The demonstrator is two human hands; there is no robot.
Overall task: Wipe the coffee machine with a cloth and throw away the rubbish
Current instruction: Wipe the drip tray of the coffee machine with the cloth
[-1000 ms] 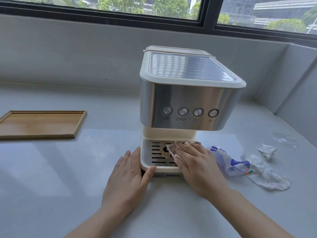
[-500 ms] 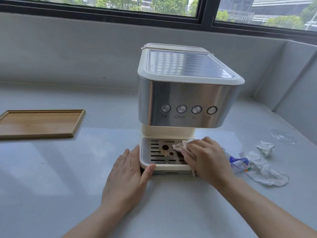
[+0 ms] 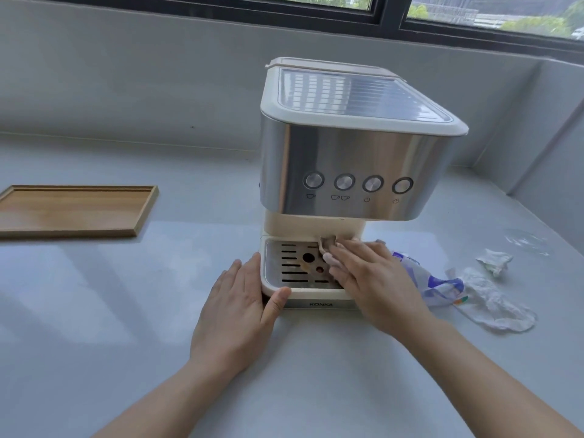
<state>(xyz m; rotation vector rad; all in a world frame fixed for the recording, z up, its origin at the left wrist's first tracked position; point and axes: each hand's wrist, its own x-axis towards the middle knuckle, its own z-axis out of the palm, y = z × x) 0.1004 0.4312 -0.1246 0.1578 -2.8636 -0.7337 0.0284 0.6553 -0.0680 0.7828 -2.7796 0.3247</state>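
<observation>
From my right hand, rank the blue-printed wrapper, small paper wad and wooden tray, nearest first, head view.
1. blue-printed wrapper, just right of the right hand.
2. small paper wad, farther right.
3. wooden tray, far left.

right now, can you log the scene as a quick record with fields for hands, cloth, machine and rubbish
left hand: flat on the counter, thumb on the drip tray's front corner
right hand: flat fingers press the cloth onto the drip tray
cloth: mostly hidden under the right hand
coffee machine: upright, four front buttons
rubbish: wrapper, crumpled tissue, small wad, all right of the coffee machine
wooden tray: far left
</observation>
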